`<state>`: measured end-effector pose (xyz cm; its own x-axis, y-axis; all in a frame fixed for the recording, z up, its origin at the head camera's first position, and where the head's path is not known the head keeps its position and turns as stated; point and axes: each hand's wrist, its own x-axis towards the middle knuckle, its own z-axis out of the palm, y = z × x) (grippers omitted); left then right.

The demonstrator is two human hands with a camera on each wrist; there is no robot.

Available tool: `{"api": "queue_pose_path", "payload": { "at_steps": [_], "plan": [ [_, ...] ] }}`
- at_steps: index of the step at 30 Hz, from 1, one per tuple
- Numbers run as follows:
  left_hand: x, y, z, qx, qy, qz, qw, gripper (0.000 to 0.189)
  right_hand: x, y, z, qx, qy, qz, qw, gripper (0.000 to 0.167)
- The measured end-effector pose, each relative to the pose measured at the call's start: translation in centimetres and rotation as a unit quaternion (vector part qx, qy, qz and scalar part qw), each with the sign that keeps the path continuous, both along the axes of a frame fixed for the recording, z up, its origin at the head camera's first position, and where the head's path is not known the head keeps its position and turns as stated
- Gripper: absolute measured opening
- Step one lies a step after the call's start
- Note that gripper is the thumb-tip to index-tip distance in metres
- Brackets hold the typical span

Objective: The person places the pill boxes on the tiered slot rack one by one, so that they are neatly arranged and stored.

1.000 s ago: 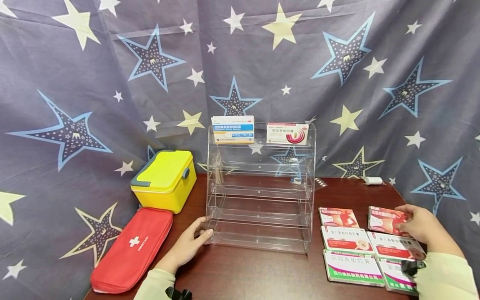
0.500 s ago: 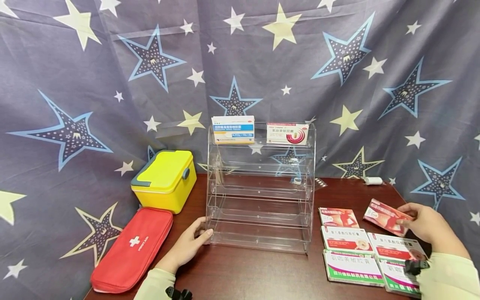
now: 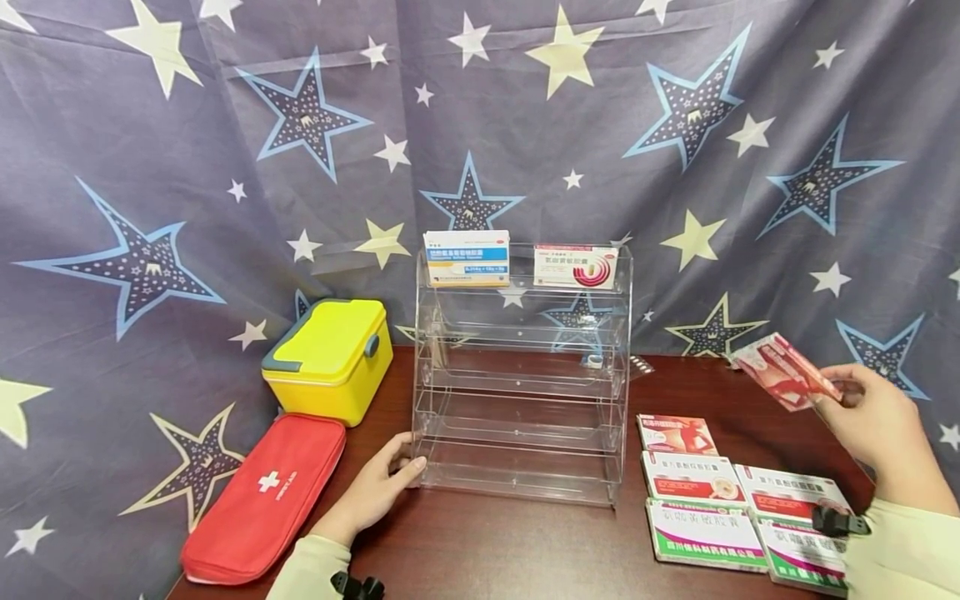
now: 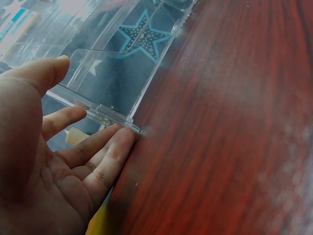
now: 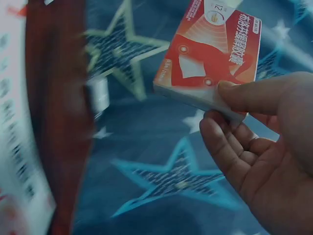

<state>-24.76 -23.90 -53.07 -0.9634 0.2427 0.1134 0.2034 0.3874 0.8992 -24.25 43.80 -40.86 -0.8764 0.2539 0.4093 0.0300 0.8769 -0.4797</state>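
Note:
My right hand (image 3: 873, 417) pinches one end of a red-and-white medicine box (image 3: 787, 372) between thumb and fingers, with the box tilted above the table. In the right wrist view that medicine box (image 5: 208, 54) shows its printed front, and the thumb lies on its edge. My left hand (image 3: 382, 482) is at the lower left corner of a clear acrylic tiered rack (image 3: 517, 433). Seen from the left wrist, fairly straight fingertips touch the rack's edge (image 4: 115, 115), and the thumb stands apart from the fingers. Two medicine boxes, one blue-and-white (image 3: 467, 260) and one red-and-white (image 3: 576, 268), stand on the top tier.
Below my right hand lie several more medicine boxes (image 3: 693, 479) in rows on the brown table (image 3: 525, 542). Left of the rack are a yellow lidded case (image 3: 330, 358) and a red first-aid pouch (image 3: 262, 500). A small white roll (image 3: 734, 361) is behind, before a star-patterned curtain.
My right hand has lifted the red-and-white medicine box from the back of the right-hand row, moving it up and tilting it. My left hand and the rack have stayed in place.

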Motion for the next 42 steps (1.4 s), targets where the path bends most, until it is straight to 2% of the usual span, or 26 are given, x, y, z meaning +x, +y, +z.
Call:
{"api": "queue_pose_path", "payload": {
  "at_steps": [3,5,6,9,11,12,15,17,20,24,29,35,42],
  "plan": [
    [0.0,0.0,-0.1,0.002,0.003,-0.005,1.0,0.047,0.4,-2.2,2.0,-0.051,0.058,-0.023,0.9968,0.039],
    [0.0,-0.1,-0.2,0.0,0.003,-0.003,1.0,0.046,0.5,-4.3,3.2,-0.105,0.126,-0.028,0.9861,0.041],
    [0.0,-0.2,-0.2,0.001,0.003,-0.002,1.0,0.046,0.5,-5.5,3.8,-0.139,0.163,-0.023,0.9764,0.041],
    [0.0,-0.2,-0.2,0.001,0.004,-0.001,1.0,0.046,0.3,-9.2,5.5,-0.226,0.266,0.022,0.9366,0.041],
    [-0.1,-0.1,-0.2,0.0,0.004,-0.002,1.0,0.046,0.1,-11.5,6.7,-0.255,0.302,0.063,0.9164,0.038],
    [-0.1,0.0,-0.2,-0.001,0.005,-0.003,1.0,0.047,-0.1,-12.6,7.2,-0.266,0.312,0.086,0.9079,0.037],
    [-0.1,0.1,0.0,-0.004,0.006,0.0,1.0,0.047,-1.1,-15.9,8.9,-0.264,0.325,0.16,0.8942,0.033],
    [-0.1,0.1,0.1,-0.008,0.006,0.006,0.9999,0.046,-1.9,-18.1,9.8,-0.247,0.315,0.212,0.8914,0.032],
    [-0.1,0.0,0.1,-0.008,0.008,0.008,0.9999,0.046,-3.2,-21.2,11.0,-0.197,0.284,0.275,0.8973,0.028],
    [-0.1,-0.1,0.0,-0.008,0.006,0.008,0.9999,0.046,-5.1,-24.9,11.8,-0.124,0.244,0.313,0.9096,0.025],
    [-0.1,0.0,-0.1,-0.012,0.006,0.006,0.9999,0.046,-7.4,-28.5,11.7,-0.073,0.208,0.331,0.9173,0.026],
    [-0.2,0.0,0.0,-0.015,0.008,0.009,0.9998,0.045,-9.1,-32.0,11.0,-0.042,0.148,0.324,0.9336,0.022],
    [0.0,-0.1,0.0,-0.012,0.008,0.002,0.9999,0.046,-9.9,-34.6,9.9,-0.055,0.128,0.327,0.9345,0.019]
  ]
}}
